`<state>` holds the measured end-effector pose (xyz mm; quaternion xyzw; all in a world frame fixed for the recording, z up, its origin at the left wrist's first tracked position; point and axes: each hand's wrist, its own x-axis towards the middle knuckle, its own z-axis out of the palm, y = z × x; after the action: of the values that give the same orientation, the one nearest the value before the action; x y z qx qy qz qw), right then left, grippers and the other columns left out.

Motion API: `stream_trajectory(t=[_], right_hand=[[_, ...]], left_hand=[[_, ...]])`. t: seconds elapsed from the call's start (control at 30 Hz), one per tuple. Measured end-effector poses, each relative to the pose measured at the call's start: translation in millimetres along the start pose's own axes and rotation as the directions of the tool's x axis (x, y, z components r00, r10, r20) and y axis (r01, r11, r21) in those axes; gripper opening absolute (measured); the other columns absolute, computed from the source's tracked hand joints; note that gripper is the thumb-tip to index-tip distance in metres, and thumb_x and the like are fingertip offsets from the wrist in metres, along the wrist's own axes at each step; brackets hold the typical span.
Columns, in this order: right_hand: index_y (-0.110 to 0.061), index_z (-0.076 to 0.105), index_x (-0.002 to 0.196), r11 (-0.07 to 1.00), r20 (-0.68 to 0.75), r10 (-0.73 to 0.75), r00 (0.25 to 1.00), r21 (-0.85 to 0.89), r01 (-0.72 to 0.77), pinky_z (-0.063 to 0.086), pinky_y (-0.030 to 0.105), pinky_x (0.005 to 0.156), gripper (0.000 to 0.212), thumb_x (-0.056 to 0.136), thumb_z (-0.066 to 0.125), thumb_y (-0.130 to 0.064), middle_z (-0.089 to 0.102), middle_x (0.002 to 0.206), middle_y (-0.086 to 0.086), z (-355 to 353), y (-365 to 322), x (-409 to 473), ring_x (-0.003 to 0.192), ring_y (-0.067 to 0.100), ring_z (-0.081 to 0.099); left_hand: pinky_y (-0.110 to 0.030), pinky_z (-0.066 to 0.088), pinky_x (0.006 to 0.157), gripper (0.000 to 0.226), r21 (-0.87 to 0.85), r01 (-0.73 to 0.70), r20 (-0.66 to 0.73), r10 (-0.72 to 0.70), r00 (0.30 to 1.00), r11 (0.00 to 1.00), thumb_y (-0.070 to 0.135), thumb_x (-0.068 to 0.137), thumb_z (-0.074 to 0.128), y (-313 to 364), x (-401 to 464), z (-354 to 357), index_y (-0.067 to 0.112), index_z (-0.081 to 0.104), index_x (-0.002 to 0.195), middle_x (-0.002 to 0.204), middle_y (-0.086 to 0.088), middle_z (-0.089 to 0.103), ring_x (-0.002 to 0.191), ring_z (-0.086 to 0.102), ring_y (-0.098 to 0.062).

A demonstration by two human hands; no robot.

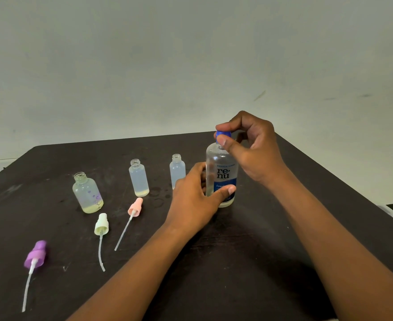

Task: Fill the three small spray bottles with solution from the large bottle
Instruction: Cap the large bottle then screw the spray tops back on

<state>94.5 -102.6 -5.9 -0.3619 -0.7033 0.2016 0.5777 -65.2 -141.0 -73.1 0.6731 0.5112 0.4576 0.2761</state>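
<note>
Nearest the person, toward the left edge of the dark surface (248, 262), lie three loose spray tops with dip tubes: a purple spray top (36, 254), a pale green spray top (101, 224) and a pink spray top (135, 206). Beyond them stand three uncapped small bottles. The left small bottle (88, 193) and the middle small bottle (139, 178) each hold a shallow yellowish layer at the bottom; the right small bottle (177, 170) is partly hidden by the left hand (194, 200). That hand wraps the upright large bottle (222, 174), clear and mostly empty-looking, near the far right corner. The right hand (253, 149) pinches its blue cap (223, 134). A plain pale wall (191, 54) rises behind.
</note>
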Motion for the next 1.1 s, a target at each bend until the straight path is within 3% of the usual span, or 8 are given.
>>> stream_trajectory(t=[0.23, 0.37, 0.43, 0.57, 0.73, 0.83, 0.93, 1.1], right_hand=[[-0.026, 0.071, 0.102, 1.000, 0.049, -0.021, 0.999, -0.019, 0.022, 0.052, 0.047, 0.077, 0.017, 0.093, 0.075, -0.012, 0.076, 0.105, -0.011, -3.9, 4.2, -3.7, 0.103, 0.013, 0.069], [-0.022, 0.068, 0.132, 0.987, 0.178, 0.001, 0.984, 0.156, -0.029, 0.057, 0.056, 0.097, 0.039, 0.094, 0.072, -0.012, 0.075, 0.121, 0.004, -11.0, 5.4, -4.7, 0.118, 0.027, 0.068], [-0.025, 0.059, 0.145, 0.960, 0.246, 0.042, 0.968, 0.259, -0.107, 0.057, 0.048, 0.103, 0.055, 0.092, 0.074, -0.017, 0.073, 0.124, 0.011, -18.6, 6.1, -2.3, 0.120, 0.032, 0.066], [-0.024, 0.060, 0.143, 0.944, 0.441, 0.116, 0.890, 0.228, -0.236, 0.052, 0.043, 0.110, 0.060, 0.087, 0.079, -0.023, 0.070, 0.132, 0.013, -34.1, 14.4, 1.4, 0.126, 0.031, 0.065], [-0.021, 0.064, 0.138, 0.936, 0.638, 0.200, 0.744, 0.099, -0.337, 0.055, 0.030, 0.103, 0.053, 0.088, 0.078, -0.014, 0.072, 0.133, 0.004, -40.7, 23.6, -0.8, 0.126, 0.022, 0.067], [-0.020, 0.064, 0.138, 0.930, 0.657, 0.241, 0.715, 0.055, -0.364, 0.055, 0.031, 0.103, 0.053, 0.088, 0.078, -0.009, 0.072, 0.132, 0.004, -42.6, 26.5, -1.7, 0.126, 0.021, 0.067], [-0.019, 0.062, 0.141, 0.923, 0.663, 0.274, 0.697, 0.023, -0.384, 0.055, 0.030, 0.101, 0.057, 0.087, 0.078, -0.009, 0.071, 0.133, 0.004, -45.1, 28.2, -1.7, 0.126, 0.021, 0.067], [-0.014, 0.060, 0.142, 0.913, 0.629, 0.291, 0.720, 0.041, -0.405, 0.052, 0.050, 0.109, 0.061, 0.084, 0.079, -0.009, 0.071, 0.134, 0.009, -46.0, 34.3, -2.3, 0.127, 0.034, 0.065]], left_hand=[[-0.027, 0.057, 0.103, 0.065, 0.008, -0.030, -0.004, 0.030, 1.000, 1.000, 0.048, 0.086, 0.084, -0.8, -2.4, -0.4, 0.031, 0.055, 0.141, 0.134, 0.013, 0.070, 0.123, 0.067, -0.006], [-0.011, 0.053, 0.092, 0.063, 0.015, -0.042, 0.001, 0.042, 0.999, 0.999, 0.052, 0.085, 0.083, -0.5, -2.4, -2.2, 0.035, 0.056, 0.139, 0.124, 0.021, 0.069, 0.114, 0.066, 0.002], [-0.003, 0.049, 0.083, 0.061, 0.010, -0.039, 0.004, 0.039, 0.999, 0.999, 0.054, 0.085, 0.083, 0.1, -2.5, -3.4, 0.038, 0.056, 0.137, 0.115, 0.027, 0.066, 0.107, 0.065, 0.008], [-0.005, 0.050, 0.086, 0.064, 0.001, -0.037, 0.008, 0.037, 0.999, 0.999, 0.054, 0.084, 0.083, -1.0, -2.7, -4.1, 0.036, 0.056, 0.140, 0.116, 0.027, 0.066, 0.111, 0.066, 0.006], [-0.012, 0.055, 0.094, 0.067, 0.020, -0.065, 0.023, 0.064, 0.998, 0.998, 0.051, 0.083, 0.085, -4.0, -2.5, -8.5, 0.036, 0.056, 0.142, 0.120, 0.025, 0.071, 0.112, 0.067, 0.009], [-0.019, 0.057, 0.099, 0.071, 0.017, -0.052, 0.016, 0.052, 0.999, 0.998, 0.048, 0.082, 0.088, -5.2, -3.6, -13.5, 0.035, 0.055, 0.144, 0.126, 0.021, 0.072, 0.115, 0.067, 0.007], [-0.012, 0.057, 0.092, 0.067, 0.005, -0.034, 0.017, 0.034, 0.999, 0.999, 0.045, 0.081, 0.088, -4.9, -6.2, -17.0, 0.037, 0.057, 0.140, 0.120, 0.025, 0.071, 0.110, 0.067, 0.012], [-0.012, 0.060, 0.077, 0.058, 0.028, -0.011, -0.022, 0.012, 1.000, 1.000, 0.045, 0.079, 0.091, 0.2, -7.4, -17.5, 0.038, 0.059, 0.127, 0.114, 0.023, 0.069, 0.100, 0.071, 0.005]])
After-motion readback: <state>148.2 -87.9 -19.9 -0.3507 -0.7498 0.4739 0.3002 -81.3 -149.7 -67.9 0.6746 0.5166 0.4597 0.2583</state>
